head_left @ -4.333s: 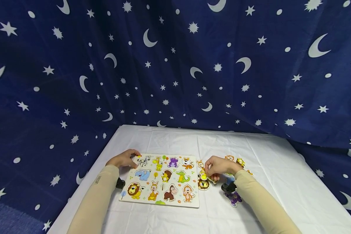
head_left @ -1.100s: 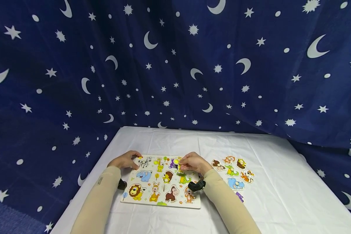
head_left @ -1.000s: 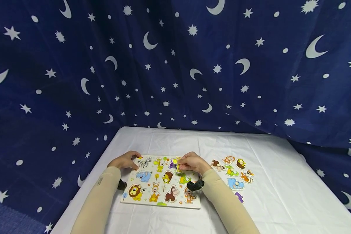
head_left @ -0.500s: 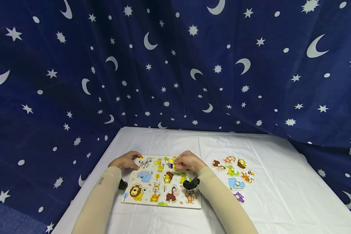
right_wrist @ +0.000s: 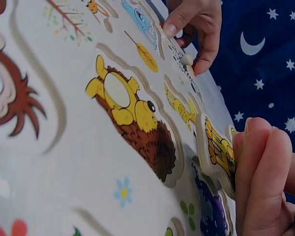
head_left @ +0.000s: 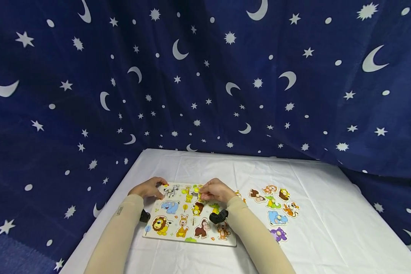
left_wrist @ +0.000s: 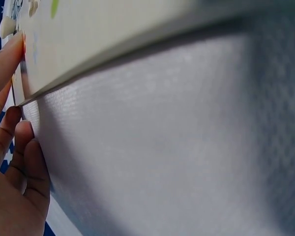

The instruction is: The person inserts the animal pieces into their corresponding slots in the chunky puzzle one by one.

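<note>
The puzzle board (head_left: 174, 217) with printed animals lies on the white cloth. At its upper left corner, my left hand (head_left: 150, 189) grips the edge, thumb on the face beside the zebra piece (head_left: 171, 191); the left wrist view shows the left fingers (left_wrist: 27, 162) along the board's edge. My right hand (head_left: 216, 190) pinches a giraffe piece (right_wrist: 218, 147), held tilted just above the board between the printed giraffe (right_wrist: 181, 109) and the purple hippo picture (right_wrist: 210, 206). The right fingers cover the piece's knob.
Several loose animal pieces lie right of the board, among them a crocodile (head_left: 273, 202), a blue elephant (head_left: 277, 218) and a purple hippo (head_left: 278, 234). A kangaroo piece (head_left: 238, 194) is partly behind the right wrist. A dark blue curtain (head_left: 205, 76) with stars hangs behind the table.
My right hand took the giraffe piece from the loose pieces at the right and carried it left over the board, most recently towards the printed giraffe. The left hand has stayed at the corner.
</note>
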Demonstrator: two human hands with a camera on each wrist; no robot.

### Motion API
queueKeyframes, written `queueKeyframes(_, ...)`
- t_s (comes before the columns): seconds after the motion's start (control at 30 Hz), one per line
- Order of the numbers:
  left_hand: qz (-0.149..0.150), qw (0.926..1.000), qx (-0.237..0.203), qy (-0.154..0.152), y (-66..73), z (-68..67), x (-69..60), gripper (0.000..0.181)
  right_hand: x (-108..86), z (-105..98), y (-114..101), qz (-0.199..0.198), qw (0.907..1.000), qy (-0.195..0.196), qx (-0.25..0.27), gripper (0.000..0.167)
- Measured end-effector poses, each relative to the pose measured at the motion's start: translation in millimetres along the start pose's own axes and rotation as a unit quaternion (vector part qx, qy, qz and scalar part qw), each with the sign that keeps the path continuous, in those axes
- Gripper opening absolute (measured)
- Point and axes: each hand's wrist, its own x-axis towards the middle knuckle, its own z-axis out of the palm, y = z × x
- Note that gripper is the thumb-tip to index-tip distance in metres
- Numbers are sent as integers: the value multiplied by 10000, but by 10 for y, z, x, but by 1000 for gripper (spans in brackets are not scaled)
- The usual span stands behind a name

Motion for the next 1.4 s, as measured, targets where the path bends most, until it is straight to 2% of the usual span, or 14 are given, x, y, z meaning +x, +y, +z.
queueKeyframes(0.47,-90,10000,-8,9,-28,11,-19,54,113,123,-16,103,9999,-27,75,17)
queueKeyframes(0.7,-171,9998,-113,33,-9,17,-2,52,167,166,-22,154,9997,48,193,12)
queueKeyframes(0.9,-78,9998,-170,23,11,-10,-2,51,210,231,-46,163,9993,9,325,13)
queueKeyframes(1.13,-129,9996,-237,58,0,-12,12,51,231,303,-103,222,9996,32,168,14)
queueKeyframes(1.4,-187,9996,-201,63,-14,9,10,51,276,357,-69,280,9996,48,65,11)
